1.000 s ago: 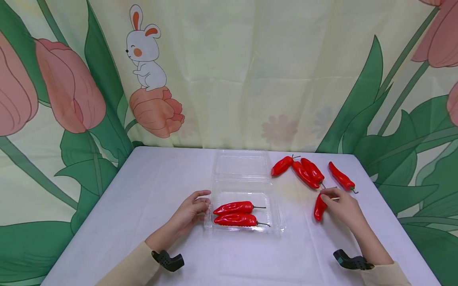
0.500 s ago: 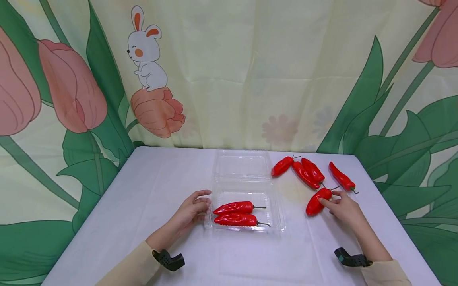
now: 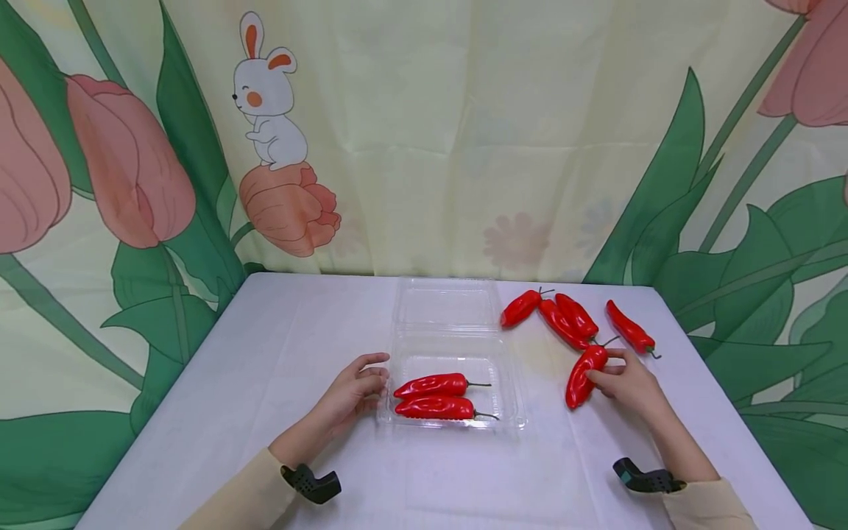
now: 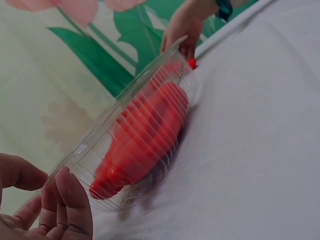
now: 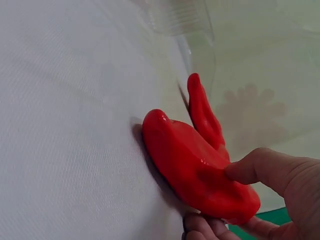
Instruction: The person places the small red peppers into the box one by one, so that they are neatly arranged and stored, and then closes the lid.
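Observation:
A clear plastic clamshell container lies unfolded mid-table in the head view, its lid flat behind the base. Two red peppers lie side by side in the base, stems to the right. At its left edge is my left hand; the left wrist view shows thumb and fingers pinching the rim. My right hand, right of the container, grips another red pepper between thumb and fingers. In the right wrist view this pepper is close over the cloth, the fingers partly hidden beneath it.
Behind the right hand lie several more red peppers: one at the left, a pair touching each other, and one apart at the right. A white cloth covers the table. A printed curtain hangs along the back edge.
The pepper in my right hand has shifted slightly left and turned, first slanting, now with its tip pointing more toward me. Its surface shows more than before. My left hand and the container stay put.

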Tool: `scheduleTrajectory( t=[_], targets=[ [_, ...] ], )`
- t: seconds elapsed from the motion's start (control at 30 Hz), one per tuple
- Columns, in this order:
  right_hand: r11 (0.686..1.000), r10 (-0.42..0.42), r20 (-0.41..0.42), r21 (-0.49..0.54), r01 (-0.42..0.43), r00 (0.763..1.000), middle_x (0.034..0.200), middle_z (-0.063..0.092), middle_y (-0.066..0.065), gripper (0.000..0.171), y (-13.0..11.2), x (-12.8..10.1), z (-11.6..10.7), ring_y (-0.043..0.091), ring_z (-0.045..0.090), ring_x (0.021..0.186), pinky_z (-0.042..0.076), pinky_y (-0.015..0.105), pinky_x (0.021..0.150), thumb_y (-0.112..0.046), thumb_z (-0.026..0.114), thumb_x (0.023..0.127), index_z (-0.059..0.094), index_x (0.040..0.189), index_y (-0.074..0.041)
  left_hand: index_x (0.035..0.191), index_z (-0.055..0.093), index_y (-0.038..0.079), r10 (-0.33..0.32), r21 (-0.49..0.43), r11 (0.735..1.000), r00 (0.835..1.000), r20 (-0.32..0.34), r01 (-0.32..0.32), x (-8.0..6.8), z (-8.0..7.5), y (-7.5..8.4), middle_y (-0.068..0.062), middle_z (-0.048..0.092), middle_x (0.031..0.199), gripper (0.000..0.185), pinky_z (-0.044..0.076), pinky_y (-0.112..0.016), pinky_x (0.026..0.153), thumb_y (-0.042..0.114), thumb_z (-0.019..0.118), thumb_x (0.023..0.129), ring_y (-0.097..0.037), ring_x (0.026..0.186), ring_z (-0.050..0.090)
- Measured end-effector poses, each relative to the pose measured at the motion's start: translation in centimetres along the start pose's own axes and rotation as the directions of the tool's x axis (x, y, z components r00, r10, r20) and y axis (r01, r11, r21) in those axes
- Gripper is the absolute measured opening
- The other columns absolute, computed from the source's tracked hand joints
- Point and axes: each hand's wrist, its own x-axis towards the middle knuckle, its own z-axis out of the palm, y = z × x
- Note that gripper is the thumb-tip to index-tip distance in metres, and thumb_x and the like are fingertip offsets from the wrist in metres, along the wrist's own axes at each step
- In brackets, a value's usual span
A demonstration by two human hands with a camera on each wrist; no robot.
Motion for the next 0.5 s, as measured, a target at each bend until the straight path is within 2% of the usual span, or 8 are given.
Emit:
scheduleTrajectory(
  t=[0.23,0.5],
  targets=[
    [0.993,-0.015,0.010,0.119,0.014,1.000,0.128,0.042,0.032,0.091,-0.57,-0.03,0.56,0.033,0.058,0.102,0.056,0.036,0.075,-0.033,0.071,0.084,0.015,0.145,0.002,0.134,0.046,0.016,-0.001,-0.006,1.000,1.000,-0.014,0.001,-0.05,-0.11,-0.06,-0.017,0.057,0.113,0.047,0.052,-0.027,0.069,0.013,0.061,0.089,-0.019,0.079,0.057],
    [0.984,-0.021,0.012,0.177,0.018,1.000,0.132,0.037,0.029,0.090,-1.05,-0.18,0.67,0.034,0.053,0.108,0.055,0.038,0.080,-0.027,0.071,0.084,0.012,0.145,0.002,0.134,0.045,0.015,0.003,0.004,1.000,1.000,-0.013,-0.003,0.07,0.01,-0.05,-0.017,0.056,0.113,0.048,0.052,-0.026,0.068,0.013,0.061,0.089,-0.018,0.079,0.057]
  ],
)
